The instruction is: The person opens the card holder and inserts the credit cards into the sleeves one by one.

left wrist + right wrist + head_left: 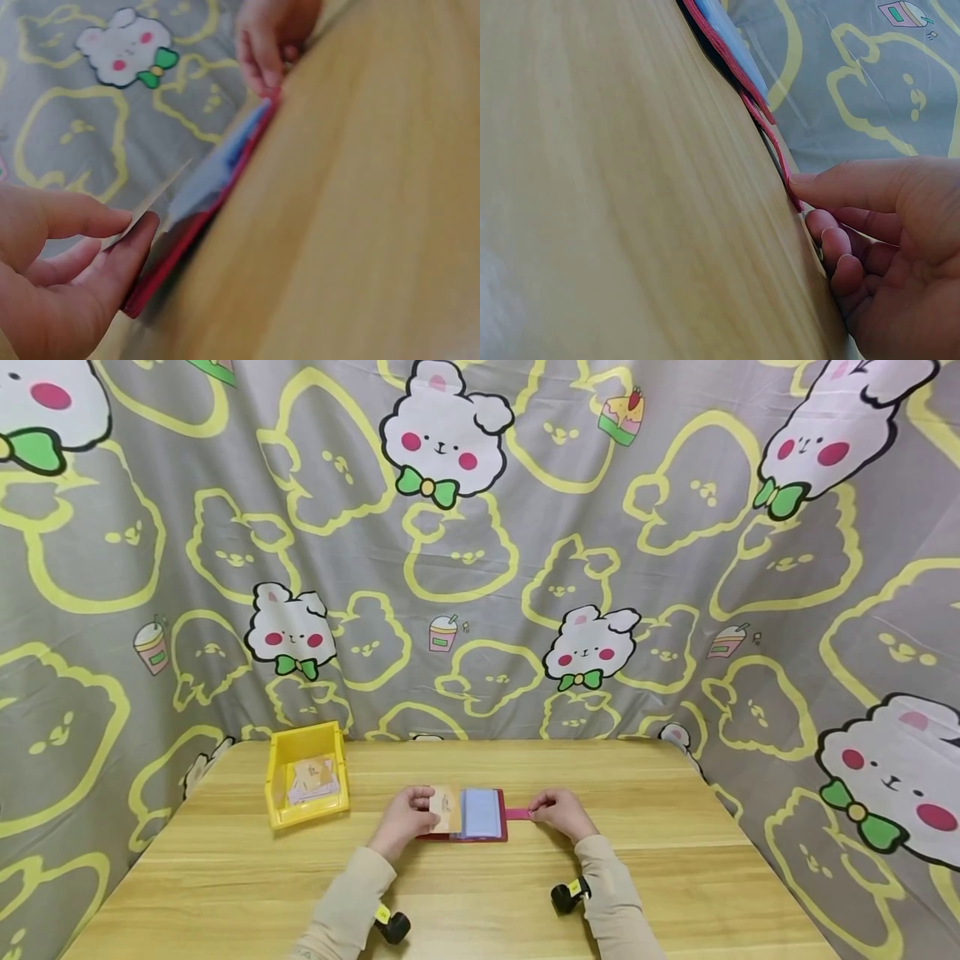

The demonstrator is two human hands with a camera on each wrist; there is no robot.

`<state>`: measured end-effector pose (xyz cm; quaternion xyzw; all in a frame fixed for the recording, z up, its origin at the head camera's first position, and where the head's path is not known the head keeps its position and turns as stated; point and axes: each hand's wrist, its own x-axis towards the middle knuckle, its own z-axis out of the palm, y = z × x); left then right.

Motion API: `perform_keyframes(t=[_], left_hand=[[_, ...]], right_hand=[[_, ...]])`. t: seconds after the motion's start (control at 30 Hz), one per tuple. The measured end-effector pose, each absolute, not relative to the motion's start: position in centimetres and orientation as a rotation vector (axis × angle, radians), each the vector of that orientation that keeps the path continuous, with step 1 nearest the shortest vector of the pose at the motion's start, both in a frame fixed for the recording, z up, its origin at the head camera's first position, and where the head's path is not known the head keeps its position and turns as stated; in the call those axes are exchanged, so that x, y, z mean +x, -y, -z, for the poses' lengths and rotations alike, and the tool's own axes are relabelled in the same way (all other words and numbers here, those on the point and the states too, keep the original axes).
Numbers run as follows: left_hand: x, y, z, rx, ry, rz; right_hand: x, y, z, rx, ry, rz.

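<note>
A red card holder (pixel 482 814) lies spread on the table, its bluish clear sleeves showing on the right half. My left hand (pixel 405 820) pinches a tan card (pixel 444 810) over the holder's left half. The left wrist view shows that card (pixel 161 191) tilted up, with thumb and fingers on its near edge. Off the holder's right side runs a pink strap (pixel 517 814), its end pinched by my right hand (pixel 562 814). In the right wrist view, the thumb presses the strap (pixel 774 146) while the other fingers curl beneath.
A yellow bin (pixel 309 814) with several cards (pixel 313 779) inside stands on the table's left side. The wooden table (pixel 637 793) reaches back to a patterned grey curtain (pixel 465 685), which also hangs along both sides.
</note>
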<state>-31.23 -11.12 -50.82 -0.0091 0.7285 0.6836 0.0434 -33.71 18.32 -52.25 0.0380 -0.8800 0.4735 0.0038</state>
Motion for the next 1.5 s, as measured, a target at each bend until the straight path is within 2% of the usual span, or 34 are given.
perform_keyframes(t=[0.6,1.5], left_hand=[[-30.9,9.6,51.3,-0.019,-2.584,-1.901],[-30.5,9.1,51.0,0.054,-2.622,-1.714]], right_hand=[[-34.0,-18.3,52.3,0.139,2.758,-1.494],[-33.8,-18.3,52.1,0.119,2.765,-1.492]])
